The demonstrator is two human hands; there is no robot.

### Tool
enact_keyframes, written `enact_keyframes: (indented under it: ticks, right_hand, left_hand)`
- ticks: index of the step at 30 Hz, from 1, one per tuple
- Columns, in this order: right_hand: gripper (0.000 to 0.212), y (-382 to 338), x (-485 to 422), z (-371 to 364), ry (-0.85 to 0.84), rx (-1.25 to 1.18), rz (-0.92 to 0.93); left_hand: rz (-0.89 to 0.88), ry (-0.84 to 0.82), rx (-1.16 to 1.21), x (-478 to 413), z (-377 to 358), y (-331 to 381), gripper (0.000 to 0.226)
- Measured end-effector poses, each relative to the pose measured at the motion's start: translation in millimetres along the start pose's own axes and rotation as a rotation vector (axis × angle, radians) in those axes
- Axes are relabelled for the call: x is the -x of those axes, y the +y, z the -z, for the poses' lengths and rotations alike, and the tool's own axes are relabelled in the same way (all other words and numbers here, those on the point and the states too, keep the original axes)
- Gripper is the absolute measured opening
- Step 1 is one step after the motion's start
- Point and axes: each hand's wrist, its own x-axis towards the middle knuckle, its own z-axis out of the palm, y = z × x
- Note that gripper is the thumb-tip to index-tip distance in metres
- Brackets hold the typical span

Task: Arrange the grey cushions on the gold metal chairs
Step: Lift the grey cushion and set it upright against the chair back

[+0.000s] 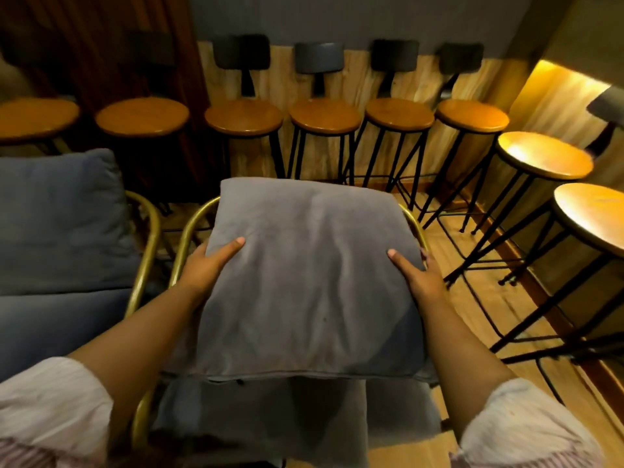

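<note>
Grey fabric fills the far left, where we see a blue-grey cushion (pixel 57 217) already propped against the back of the neighbouring gold chair (pixel 148 244), with another pad under it on the seat. Moving rightward, our left hand (pixel 209 265) grips the left edge of the grey cushion (pixel 310 275) we are carrying, thumb laid flat on top and the fingers tucked out of sight beneath. That cushion sits squarely between our two hands, held roughly level and tipped a little away from us, its far edge reaching toward the curved gold back rail (pixel 192 228) of the chair in front. Under its near edge we can make out a second grey seat pad (pixel 256 413) lying on that chair. Our right hand (pixel 418 275) mirrors the left on the opposite edge, thumb on top, fingers wrapped around the side. Both hands sit about level with each other, so neither is nearer. We judge the coming move turns on the back rail lying straight ahead of the grip: the far edge would have to rise and lean against it. Wooden bar stools (pixel 324 119) line the wall beyond and the right side.
</note>
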Motion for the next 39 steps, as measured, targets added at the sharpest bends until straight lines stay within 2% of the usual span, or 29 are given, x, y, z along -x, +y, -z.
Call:
enact_keyframes:
  ticks: [2,6,12,16,20,23,26,30,33,36,39]
  right_hand:
    - [0.090,-5.7,20.3,-11.2,-0.037,-0.023,0.038]
    - [0.083,-18.5,53.9,-48.0,-0.119,-0.046,0.119]
    - [0.089,-40.6,106.0,-131.7,-0.247,-0.027,0.169]
    - [0.106,-48.0,148.5,-202.6,-0.342,-0.025,0.192]
    - [0.092,-46.1,197.4,-281.3,-0.383,-0.025,0.180]
    - [0.095,-37.7,232.5,-347.2,-0.405,0.004,0.170]
    - [0.093,-28.2,266.0,-406.4,-0.408,-0.012,0.149]
    - [0.088,-10.9,304.5,-470.5,-0.406,-0.051,0.138]
    - [0.089,8.9,318.3,-513.4,-0.415,-0.023,0.134]
    - [0.090,34.9,318.4,-552.0,-0.567,0.147,0.057]
    - [0.094,56.1,309.1,-579.9,-0.763,0.405,-0.019]
  left_hand:
    - [-0.056,0.079,0.014,22.0,24.3,1.1,0.090]
    - [-0.104,0.206,0.050,57.3,72.7,1.2,0.065]
    - [-0.113,0.328,0.064,95.8,176.6,-12.4,0.075]
    - [-0.085,0.428,0.062,108.2,253.1,-26.5,0.069]
    - [-0.053,0.488,0.089,114.5,333.1,-45.9,0.066]
    - [-0.021,0.530,0.083,111.2,399.0,-62.0,0.066]
    - [0.041,0.531,0.026,101.4,461.8,-76.9,0.081]
    - [0.019,0.518,-0.087,78.9,537.7,-99.3,0.087]
    - [0.076,0.454,-0.265,49.4,585.6,-125.6,0.096]
    - [0.256,0.315,-0.486,17.8,603.4,-163.8,0.087]
    - [0.361,0.109,-0.757,-4.0,580.9,-207.3,0.085]
